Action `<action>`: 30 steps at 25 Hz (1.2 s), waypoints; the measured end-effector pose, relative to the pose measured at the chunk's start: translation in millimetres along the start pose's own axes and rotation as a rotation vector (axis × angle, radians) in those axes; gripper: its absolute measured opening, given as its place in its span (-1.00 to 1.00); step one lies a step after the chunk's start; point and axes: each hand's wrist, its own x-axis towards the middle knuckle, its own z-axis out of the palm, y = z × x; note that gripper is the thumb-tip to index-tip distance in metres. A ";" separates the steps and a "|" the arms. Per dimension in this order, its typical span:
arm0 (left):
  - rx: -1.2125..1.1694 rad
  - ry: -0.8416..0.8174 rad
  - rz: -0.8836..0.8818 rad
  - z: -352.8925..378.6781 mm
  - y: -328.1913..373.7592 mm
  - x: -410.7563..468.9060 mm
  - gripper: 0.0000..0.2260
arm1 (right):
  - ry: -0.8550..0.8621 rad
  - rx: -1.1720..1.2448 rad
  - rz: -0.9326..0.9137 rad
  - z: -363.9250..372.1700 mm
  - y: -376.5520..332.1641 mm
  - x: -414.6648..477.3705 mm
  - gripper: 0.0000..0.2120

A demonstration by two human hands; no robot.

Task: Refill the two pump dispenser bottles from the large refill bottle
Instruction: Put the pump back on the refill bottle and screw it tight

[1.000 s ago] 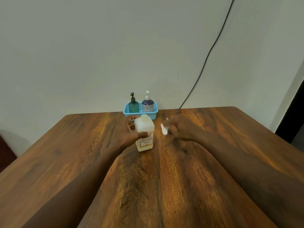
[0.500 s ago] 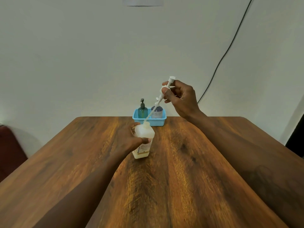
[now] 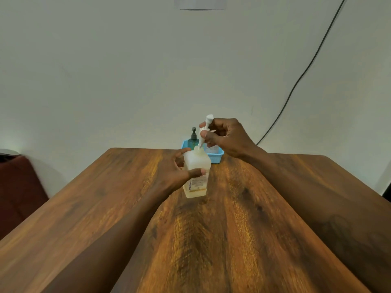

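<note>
The blue basket (image 3: 218,156) stands at the far edge of the wooden table (image 3: 232,229), close to the wall (image 3: 105,81). In its left half a dark green pump bottle (image 3: 193,141) stands upright with its black pump head on. To the right of it in the basket only a pale patch of a second bottle (image 3: 212,148) shows, as the rest is hidden behind the right hand (image 3: 230,138).

Just in front of the basket, on the near side, a translucent square bottle (image 3: 197,163) stands upright on the table, with a printed label on its front and a shallow layer of yellowish liquid at the bottom. The left hand (image 3: 171,176) grips it from the left, thumb across the front face and fingers curled round the back.

The right hand is raised above the basket's front edge. Its thumb and fingertips pinch the collar of a white pump (image 3: 208,121), which is lifted and tilted, with its head up and to the right and its lower end meeting the open neck of the translucent bottle. How much of the pump's tube is inside the bottle cannot be told.

A black cable (image 3: 306,68) runs down the wall to the right of the basket. Well to the left of the basket, beyond the table's edge, is a dark red piece of furniture (image 3: 19,187).
</note>
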 end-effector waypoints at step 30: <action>0.042 0.145 0.294 -2.4 56.7 16.7 -0.30 | 0.148 0.101 0.310 -7.4 -0.3 12.0 -0.18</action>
